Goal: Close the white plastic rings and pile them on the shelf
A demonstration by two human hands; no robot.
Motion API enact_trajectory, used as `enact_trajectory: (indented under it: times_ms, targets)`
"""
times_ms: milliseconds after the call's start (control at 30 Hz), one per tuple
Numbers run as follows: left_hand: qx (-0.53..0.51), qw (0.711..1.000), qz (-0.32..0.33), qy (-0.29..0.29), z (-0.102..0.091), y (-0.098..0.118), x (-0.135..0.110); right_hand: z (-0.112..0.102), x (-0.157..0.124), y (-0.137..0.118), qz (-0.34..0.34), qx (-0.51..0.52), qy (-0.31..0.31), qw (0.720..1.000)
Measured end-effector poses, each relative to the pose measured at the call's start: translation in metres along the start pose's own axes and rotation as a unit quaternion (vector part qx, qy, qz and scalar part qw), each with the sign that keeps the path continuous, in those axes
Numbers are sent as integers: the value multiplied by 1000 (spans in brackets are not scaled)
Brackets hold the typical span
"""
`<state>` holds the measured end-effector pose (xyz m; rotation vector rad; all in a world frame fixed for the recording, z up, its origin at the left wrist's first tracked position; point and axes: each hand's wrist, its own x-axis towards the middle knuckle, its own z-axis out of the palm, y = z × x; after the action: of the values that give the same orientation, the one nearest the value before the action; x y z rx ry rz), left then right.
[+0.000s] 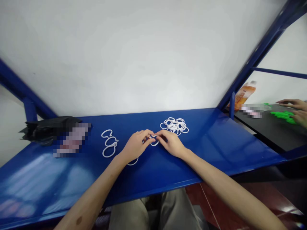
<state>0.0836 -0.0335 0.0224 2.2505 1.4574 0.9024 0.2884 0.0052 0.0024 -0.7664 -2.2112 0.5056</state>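
Note:
Between my fingertips is a white plastic ring [154,144], held just above the blue tabletop. My left hand [137,144] pinches its left side, and my right hand [171,142] pinches its right side. The fingers hide the ring's upper part. Another white ring [133,162] lies partly covered under my left wrist. To the left, several white rings [109,150] lie in a column, touching one another. A pile of white rings [176,125] rests just beyond my right hand.
A black plastic bag [48,129] and a blurred-out packet [73,140] lie at the left of the blue table [211,140]. Blue frame bars [254,54] rise at both sides. On a dark table at right are green pieces [284,116], an orange bottle [244,95] and another person's hands [296,108].

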Motion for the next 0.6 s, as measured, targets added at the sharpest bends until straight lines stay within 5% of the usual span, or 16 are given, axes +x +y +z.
enact_trajectory:
  times_ms: [300, 600]
  targets:
    - [82, 992, 86, -53, 1, -7, -5, 0, -4, 4, -88, -41, -51, 994]
    - [123, 986, 110, -39, 2, -6, -6, -4, -4, 1, -115, -54, -48, 991]
